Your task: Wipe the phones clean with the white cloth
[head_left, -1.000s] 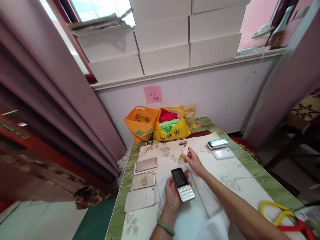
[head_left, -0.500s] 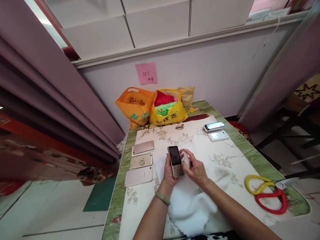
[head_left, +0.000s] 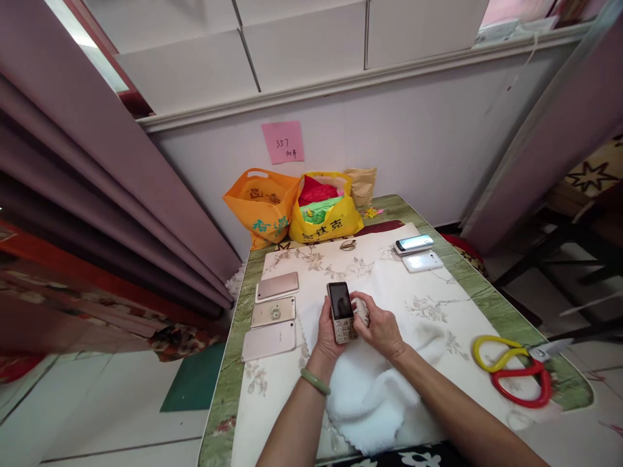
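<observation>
Phone and bottle, side by side
My left fingers hold the phone, my right fingers grip the bottle, above a white cloth.

1. Left forearm: bare, reaching up and inward from the lower edge.
2. Left wrist: roughly in line with the forearm.
3. Left hand: palm turned up, cupped in a grip; thumb along the outer side, other fingers mostly hidden.
4. Right forearm: bare, slanting in from the lower right.
5. Right hand: back facing up, fingers bent in a grip, index finger arched forward.
6. Hands close together, left slightly lower, forearms spreading apart toward the body.
</observation>
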Available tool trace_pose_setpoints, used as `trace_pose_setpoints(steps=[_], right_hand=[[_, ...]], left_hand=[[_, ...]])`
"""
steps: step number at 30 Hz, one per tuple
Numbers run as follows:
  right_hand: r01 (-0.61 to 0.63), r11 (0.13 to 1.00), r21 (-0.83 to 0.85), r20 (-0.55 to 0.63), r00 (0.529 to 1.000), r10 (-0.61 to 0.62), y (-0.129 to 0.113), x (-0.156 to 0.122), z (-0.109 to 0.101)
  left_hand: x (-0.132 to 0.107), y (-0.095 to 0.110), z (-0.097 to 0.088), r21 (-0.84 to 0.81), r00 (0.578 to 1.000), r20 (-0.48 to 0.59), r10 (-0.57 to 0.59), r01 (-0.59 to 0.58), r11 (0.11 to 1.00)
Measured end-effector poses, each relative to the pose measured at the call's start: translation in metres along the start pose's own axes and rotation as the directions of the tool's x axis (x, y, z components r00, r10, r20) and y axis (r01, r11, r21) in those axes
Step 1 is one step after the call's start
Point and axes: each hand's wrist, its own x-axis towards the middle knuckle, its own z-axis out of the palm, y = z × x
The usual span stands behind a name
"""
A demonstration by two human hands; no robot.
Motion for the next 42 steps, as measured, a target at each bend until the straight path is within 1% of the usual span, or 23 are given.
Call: trace_pose_setpoints(steps=[2, 4, 6, 7, 9, 11, 12, 14, 15, 17, 19, 20, 21, 22, 23, 24, 25, 26, 27, 29, 31, 36, 42], right_hand=[[-0.045, 0.996, 0.075, 0.026, 0.999, 0.043, 0.0, 0.002, -0.002], [-0.104, 0.968, 0.229, 0.085, 0.993, 0.086, -0.002, 0.004, -0.006], [-0.183, 0.868, 0.462, 0.167, 0.979, 0.117, -0.006, 0.007, -0.009], [-0.235, 0.768, 0.595, 0.214, 0.968, 0.13, -0.008, 0.008, -0.011], [-0.354, 0.466, 0.811, 0.329, 0.934, 0.137, -0.013, 0.009, -0.016], [-0.444, 0.125, 0.887, 0.434, 0.895, 0.1, -0.018, 0.01, -0.022], [-0.47, -0.01, 0.883, 0.469, 0.88, 0.074, -0.019, 0.01, -0.025], [-0.491, -0.185, 0.851, 0.504, 0.863, 0.026, -0.021, 0.011, -0.031], [-0.494, -0.235, 0.837, 0.51, 0.86, 0.006, -0.021, 0.011, -0.034], [-0.494, -0.27, 0.826, 0.507, 0.862, -0.025, -0.022, 0.011, -0.037], [-0.484, -0.213, 0.849, 0.491, 0.871, -0.02, -0.022, 0.011, -0.039], [-0.475, -0.136, 0.87, 0.479, 0.878, 0.003, -0.022, 0.011, -0.04], [-0.458, -0.014, 0.889, 0.458, 0.888, 0.037, -0.022, 0.011, -0.04], [-0.427, 0.153, 0.891, 0.421, 0.904, 0.07, -0.021, 0.01, -0.039], [-0.374, 0.351, 0.858, 0.366, 0.926, 0.094, -0.02, 0.009, -0.039], [-0.299, 0.553, 0.777, 0.294, 0.95, 0.102, -0.019, 0.007, -0.037], [-0.21, 0.726, 0.655, 0.219, 0.972, 0.083, -0.017, 0.005, -0.035], [-0.121, 0.85, 0.513, 0.154, 0.987, 0.047, -0.016, 0.003, -0.032], [-0.047, 0.923, 0.381, 0.105, 0.994, 0.008, -0.014, 0.0, -0.029], [0.037, 0.979, 0.201, 0.041, 0.998, -0.046, -0.01, -0.005, -0.022], [0.064, 0.99, 0.125, 0.001, 0.998, -0.065, -0.007, -0.009, -0.015], [0.059, 0.996, 0.066, -0.066, 0.996, -0.055, -0.003, -0.01, -0.007], [0.057, 0.996, 0.069, -0.06, 0.997, -0.053, -0.004, -0.009, -0.009]], left_hand=[[0.0, 0.001, 0.0, 0.009, 1.0, 0.012, -0.015, 0.015, 1.0], [0.0, 0.001, 0.001, -0.005, 0.999, 0.035, -0.018, 0.018, 1.0], [-0.002, 0.002, 0.002, -0.014, 0.996, 0.08, -0.037, 0.038, 0.999], [-0.002, 0.002, 0.003, -0.003, 0.992, 0.113, -0.062, 0.062, 0.998], [-0.004, 0.003, 0.004, 0.038, 0.981, 0.167, -0.098, 0.093, 0.995], [-0.003, 0.003, 0.003, 0.065, 0.982, 0.168, -0.09, 0.081, 0.995], [-0.003, 0.004, 0.002, 0.067, 0.986, 0.152, -0.074, 0.064, 0.996], [-0.002, 0.004, 0.0, 0.063, 0.992, 0.117, -0.041, 0.033, 0.997], [-0.001, 0.003, -0.001, 0.063, 0.994, 0.108, -0.029, 0.022, 0.998], [0.0, 0.003, -0.003, 0.067, 0.994, 0.106, -0.014, 0.007, 0.998], [0.0, 0.003, -0.003, 0.069, 0.994, 0.11, -0.011, 0.003, 0.998], [0.0, 0.002, -0.003, 0.068, 0.994, 0.112, -0.011, 0.003, 0.998], [0.0, 0.002, -0.002, 0.065, 0.994, 0.112, -0.007, 0.0, 0.998], [-0.001, 0.002, -0.002, 0.06, 0.994, 0.11, 0.003, -0.01, 0.998], [-0.001, 0.001, -0.002, 0.056, 0.994, 0.105, 0.017, -0.023, 0.998], [-0.001, 0.001, -0.002, 0.054, 0.995, 0.095, 0.031, -0.037, 0.998], [-0.001, 0.0, -0.003, 0.058, 0.996, 0.082, 0.042, -0.047, 0.997], [-0.001, 0.0, -0.004, 0.067, 0.997, 0.069, 0.045, -0.05, 0.996], [-0.001, 0.0, -0.004, 0.08, 0.997, 0.058, 0.042, -0.047, 0.996], [-0.002, -0.001, -0.006, 0.108, 0.998, 0.057, 0.039, -0.045, 0.993], [-0.003, -0.001, -0.006, 0.127, 0.996, 0.081, 0.045, -0.055, 0.99], [-0.005, -0.001, -0.005, 0.151, 0.992, 0.118, 0.042, -0.06, 0.987], [-0.004, -0.001, -0.006, 0.148, 0.996, 0.082, 0.035, -0.047, 0.988]])
